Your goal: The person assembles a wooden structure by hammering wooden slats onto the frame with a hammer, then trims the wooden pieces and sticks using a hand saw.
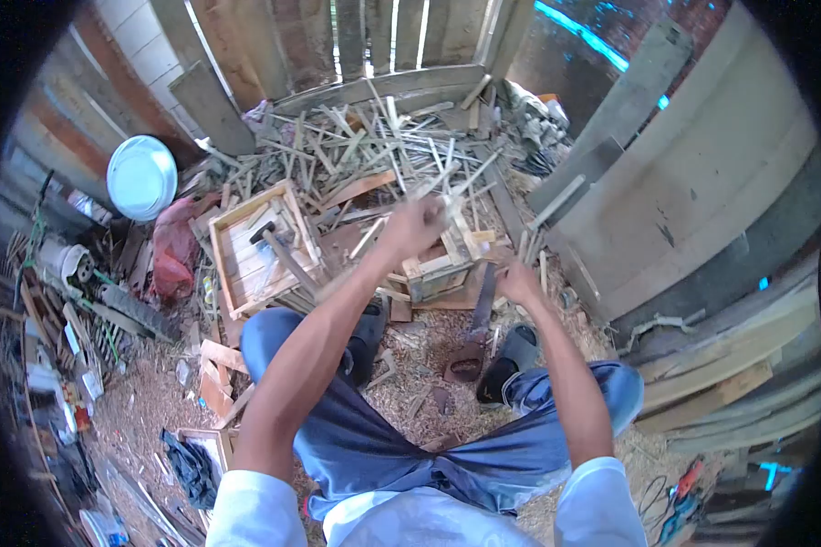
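My left hand [417, 226] is raised over the near side of the scrap pile, its fingers closed around thin wooden strips [449, 187], blurred by motion. Below and right of it sits a small wooden box frame [438, 278] on a board. To the right of that box is my right hand [517, 283], fingers bent downward; what it holds, if anything, is too small to tell. A handsaw [483, 305] with a brown handle stands between the box and my right hand, its handle low near my feet.
A wooden tray [221, 264] with a hammer [283, 253] lies at the left. Behind is a heap of wood strips [337, 150]. A round pale basin [142, 178] and red sack [175, 246] are far left. Large boards [675, 191] lean at the right.
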### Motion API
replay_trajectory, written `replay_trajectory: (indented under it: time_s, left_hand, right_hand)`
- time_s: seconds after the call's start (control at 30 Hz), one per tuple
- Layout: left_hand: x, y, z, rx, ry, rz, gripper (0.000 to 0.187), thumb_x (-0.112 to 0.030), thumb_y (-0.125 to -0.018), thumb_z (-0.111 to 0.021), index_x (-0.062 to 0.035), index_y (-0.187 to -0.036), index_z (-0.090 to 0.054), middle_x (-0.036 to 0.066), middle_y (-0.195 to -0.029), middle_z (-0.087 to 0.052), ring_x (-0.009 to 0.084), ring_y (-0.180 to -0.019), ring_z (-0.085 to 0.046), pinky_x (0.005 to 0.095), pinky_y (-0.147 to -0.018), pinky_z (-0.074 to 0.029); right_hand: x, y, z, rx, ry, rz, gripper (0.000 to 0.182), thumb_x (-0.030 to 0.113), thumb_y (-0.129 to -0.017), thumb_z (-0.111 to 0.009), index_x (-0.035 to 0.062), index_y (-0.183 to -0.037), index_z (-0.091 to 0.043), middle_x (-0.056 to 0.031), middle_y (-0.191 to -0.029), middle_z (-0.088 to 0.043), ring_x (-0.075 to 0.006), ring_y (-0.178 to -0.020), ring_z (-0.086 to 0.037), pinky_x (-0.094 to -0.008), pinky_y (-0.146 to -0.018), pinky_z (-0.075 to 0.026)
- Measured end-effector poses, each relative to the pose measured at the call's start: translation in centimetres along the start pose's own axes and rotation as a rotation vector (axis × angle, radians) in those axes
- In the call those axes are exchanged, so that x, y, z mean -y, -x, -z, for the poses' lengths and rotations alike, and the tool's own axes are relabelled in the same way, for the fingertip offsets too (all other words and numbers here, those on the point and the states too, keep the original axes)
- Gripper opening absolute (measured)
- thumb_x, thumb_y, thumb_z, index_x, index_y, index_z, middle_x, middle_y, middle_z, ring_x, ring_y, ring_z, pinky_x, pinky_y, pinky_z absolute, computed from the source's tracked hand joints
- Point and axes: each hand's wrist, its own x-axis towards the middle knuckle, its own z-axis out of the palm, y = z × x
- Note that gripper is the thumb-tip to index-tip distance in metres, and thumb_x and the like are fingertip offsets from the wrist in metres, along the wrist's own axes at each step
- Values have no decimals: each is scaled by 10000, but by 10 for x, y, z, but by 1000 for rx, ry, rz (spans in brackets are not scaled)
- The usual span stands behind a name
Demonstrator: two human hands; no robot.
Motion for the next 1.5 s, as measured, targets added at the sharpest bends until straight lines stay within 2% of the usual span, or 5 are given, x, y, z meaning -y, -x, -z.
replay_trajectory:
  time_s: [0.13,0.2,0.83,1.13,1.5]
  left_hand:
    - [31,48,-74,388,-332,-128,348,-176,-803,-608,-53,-1127,-621,238,-958,-656,360,-918,-647,435,-804,-505]
    - [33,60,-92,423,-396,-100,314,-210,-787,-641,-43,-1053,-632,221,-952,-661,360,-923,-642,445,-826,-503]
    - [30,27,-8,55,-334,29,331,-237,-879,-634,21,-1084,-597,156,-735,-639,191,-633,-614,334,-618,-479]
    - [114,88,46,-231,-540,337,344,-288,-866,-589,38,-973,-617,273,-838,-642,434,-814,-633,461,-713,-495]
    - [183,102,96,-63,-611,584,701,-536,-836,-529,93,-1141,-581,328,-1060,-611,443,-1011,-603,471,-889,-480]
  right_hand:
    - [-83,6,-118,167,-957,-574,377,200,-821,-577,-75,-1076,-613,-257,-976,-657,-402,-946,-635,-453,-834,-510]
    - [-89,25,-156,190,-13,-363,397,209,-806,-586,-78,-1078,-616,-273,-1044,-638,-402,-1015,-613,-440,-874,-501]
    - [-55,55,-226,97,-279,-869,484,285,-951,-456,-6,-1328,-372,-217,-1259,-529,-355,-1246,-447,-448,-1012,-392]
    - [-32,43,-241,352,-289,-593,428,320,-905,-508,-28,-1128,-620,-254,-1255,-547,-358,-1166,-544,-447,-976,-447]
    - [17,6,-168,-291,-1157,-816,315,193,-811,-596,-82,-964,-621,-153,-800,-664,-252,-584,-619,-365,-537,-518]
